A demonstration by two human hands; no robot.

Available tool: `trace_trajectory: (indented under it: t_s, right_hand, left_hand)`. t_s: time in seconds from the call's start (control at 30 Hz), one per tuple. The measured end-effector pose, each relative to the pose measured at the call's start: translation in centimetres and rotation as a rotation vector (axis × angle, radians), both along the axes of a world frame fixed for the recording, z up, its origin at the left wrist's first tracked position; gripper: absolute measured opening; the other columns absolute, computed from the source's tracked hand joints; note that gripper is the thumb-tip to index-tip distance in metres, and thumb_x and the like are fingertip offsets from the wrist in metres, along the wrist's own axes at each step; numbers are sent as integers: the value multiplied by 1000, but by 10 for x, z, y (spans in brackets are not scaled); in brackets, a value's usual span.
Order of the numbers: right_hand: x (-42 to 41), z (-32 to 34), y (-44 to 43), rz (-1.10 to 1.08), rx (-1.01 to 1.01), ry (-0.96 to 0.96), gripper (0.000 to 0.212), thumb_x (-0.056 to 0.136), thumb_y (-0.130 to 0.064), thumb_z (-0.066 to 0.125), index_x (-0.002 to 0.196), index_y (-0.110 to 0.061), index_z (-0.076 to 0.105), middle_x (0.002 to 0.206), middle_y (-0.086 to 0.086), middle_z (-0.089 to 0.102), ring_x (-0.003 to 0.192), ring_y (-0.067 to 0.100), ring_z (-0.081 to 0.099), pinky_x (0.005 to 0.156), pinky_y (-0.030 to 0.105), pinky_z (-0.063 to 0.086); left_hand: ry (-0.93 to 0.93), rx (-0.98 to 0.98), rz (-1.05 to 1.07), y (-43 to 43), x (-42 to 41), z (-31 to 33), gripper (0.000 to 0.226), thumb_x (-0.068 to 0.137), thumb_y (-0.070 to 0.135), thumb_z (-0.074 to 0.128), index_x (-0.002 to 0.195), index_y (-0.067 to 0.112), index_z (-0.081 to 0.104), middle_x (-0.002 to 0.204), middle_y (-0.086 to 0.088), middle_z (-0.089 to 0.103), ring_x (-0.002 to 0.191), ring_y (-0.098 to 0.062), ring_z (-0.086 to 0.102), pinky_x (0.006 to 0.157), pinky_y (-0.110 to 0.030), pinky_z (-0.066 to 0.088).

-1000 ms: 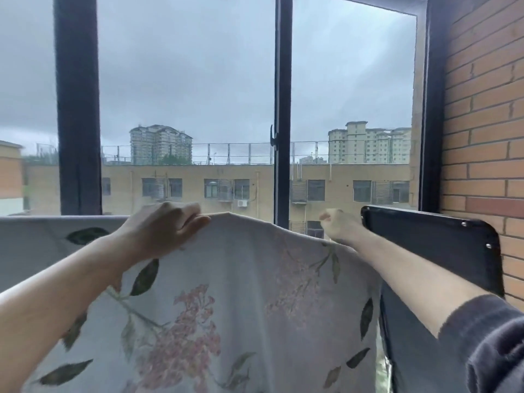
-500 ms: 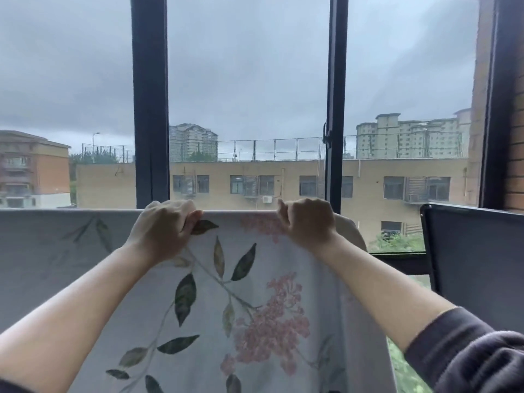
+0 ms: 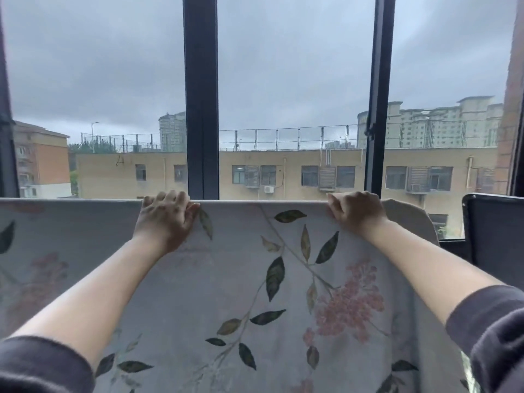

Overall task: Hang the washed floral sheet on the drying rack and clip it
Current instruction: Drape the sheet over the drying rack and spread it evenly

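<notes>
Head-worn view, close, facing window (image 3: pixel 283 80).

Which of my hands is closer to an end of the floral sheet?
Your right hand, gripping the top edge of the floral sheet just short of its right end. Beyond your left hand the sheet runs on out of view.

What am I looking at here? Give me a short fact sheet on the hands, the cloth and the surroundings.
setting: a dark window frame, with buildings outside under a grey sky
cloth: floral sheet, folded over a straight top line and hanging down
left hand: fingers curled over the sheet's top edge
right hand: grips the top edge near its right end
support: hidden beneath the fold
fastening: nothing clipped on the visible edge
beside: dark panel to the right
</notes>
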State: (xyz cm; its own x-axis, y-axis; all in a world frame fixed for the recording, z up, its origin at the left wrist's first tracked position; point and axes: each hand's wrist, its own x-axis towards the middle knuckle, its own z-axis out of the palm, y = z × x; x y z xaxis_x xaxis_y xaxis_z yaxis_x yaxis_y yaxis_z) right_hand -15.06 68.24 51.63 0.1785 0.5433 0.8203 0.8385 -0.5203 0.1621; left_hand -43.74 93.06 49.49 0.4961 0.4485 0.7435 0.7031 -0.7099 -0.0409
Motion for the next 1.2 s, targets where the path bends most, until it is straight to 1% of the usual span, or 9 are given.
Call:
trace_trajectory:
  t_s: [0.07, 0.17, 0.4, 0.5, 0.6, 0.7, 0.93, 1.07, 1.2]
  right_hand:
    - [-37, -4, 36, 76, 3, -36, 58, 95, -47, 12, 71, -19, 57, 59, 4, 57, 55, 23, 56, 61, 31, 48]
    - [-89, -11, 90, 93, 62, -77, 59, 95, -46, 14, 62, -20, 55, 48, -3, 45, 41, 17, 39, 48, 23, 31]
    - [-106, -14, 118, 105, 277, -165, 54, 93, -38, 33, 49, -18, 57, 39, -6, 48, 31, 15, 35, 44, 17, 19]
    - [-100, -13, 115, 82, 305, -196, 52, 92, -36, 36, 47, -18, 55, 37, -6, 45, 35, 13, 23, 45, 17, 13]
    - [-92, -15, 111, 68, 308, -195, 52, 93, -36, 35, 48, -19, 53, 37, -7, 38, 32, 13, 28, 44, 16, 12]
    - [-87, -18, 110, 93, 288, -179, 53, 95, -36, 33, 49, -20, 52, 41, -10, 31, 32, 13, 33, 43, 17, 20]
    - [-101, -18, 116, 69, 298, -167, 45, 96, -36, 29, 53, -27, 39, 41, -8, 36, 33, 15, 37, 47, 19, 24]
    - [-120, -19, 129, 15, 334, -156, 49, 93, -36, 29, 51, -20, 49, 42, 0, 49, 35, 20, 38, 52, 21, 24]
    - [-164, -19, 170, 36, 309, -171, 49, 91, -39, 31, 54, -16, 55, 46, 3, 56, 37, 25, 53, 50, 23, 28]
  left_hand:
    - [0, 7, -12, -2, 0, -1, 41, 96, 49, 17, 95, 17, 43, 100, -6, 54, 97, -26, 49, 88, -42, 31]
    - [3, 10, -14, -7, 2, -2, 40, 96, 48, 19, 97, 17, 45, 101, -5, 52, 99, -25, 47, 90, -40, 30]
    - [-45, 157, -88, 5, -2, -11, 43, 95, 50, 16, 91, 20, 45, 88, 0, 50, 84, -23, 49, 81, -38, 35]
    - [-79, 180, -96, 16, -10, -12, 44, 95, 51, 16, 90, 19, 46, 85, -1, 51, 79, -23, 49, 78, -38, 36]
    - [-102, 201, -82, 30, -23, -13, 50, 94, 52, 13, 90, 17, 48, 86, -3, 53, 80, -24, 50, 77, -39, 35]
    - [-109, 185, -54, 49, -49, -11, 54, 93, 55, 13, 88, 15, 49, 86, -6, 55, 82, -27, 52, 77, -41, 35]
    - [-80, 119, 20, 103, -118, -9, 63, 89, 60, 8, 93, 14, 52, 91, -9, 56, 90, -31, 53, 82, -44, 35]
    - [-59, 53, 40, 106, -126, -6, 55, 94, 56, 13, 97, 14, 48, 100, -9, 54, 96, -30, 49, 89, -43, 33]
    - [16, 51, -5, 107, -133, -4, 42, 96, 50, 22, 102, 15, 46, 105, -7, 52, 99, -26, 48, 92, -41, 32]
